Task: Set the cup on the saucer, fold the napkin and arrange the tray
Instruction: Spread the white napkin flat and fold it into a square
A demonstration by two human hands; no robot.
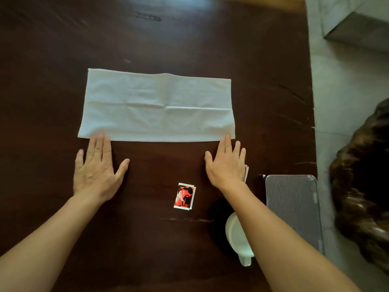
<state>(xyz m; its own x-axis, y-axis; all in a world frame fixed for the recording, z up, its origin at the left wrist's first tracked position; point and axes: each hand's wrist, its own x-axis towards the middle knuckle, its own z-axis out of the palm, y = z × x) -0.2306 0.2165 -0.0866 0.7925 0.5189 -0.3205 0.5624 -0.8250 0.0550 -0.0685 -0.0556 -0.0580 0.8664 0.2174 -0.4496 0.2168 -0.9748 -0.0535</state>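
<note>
Flat hands [95, 171] at napkin [157, 106] edge

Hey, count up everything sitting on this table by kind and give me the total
Napkin: 1
Cup: 1
Saucer, under the cup: 1
Tray: 1
Red packets: 2, one in the open, one mostly hidden under the right hand
Total: 6

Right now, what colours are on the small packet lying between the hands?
The packet is red and black with white edges, seen in the head view.
</note>
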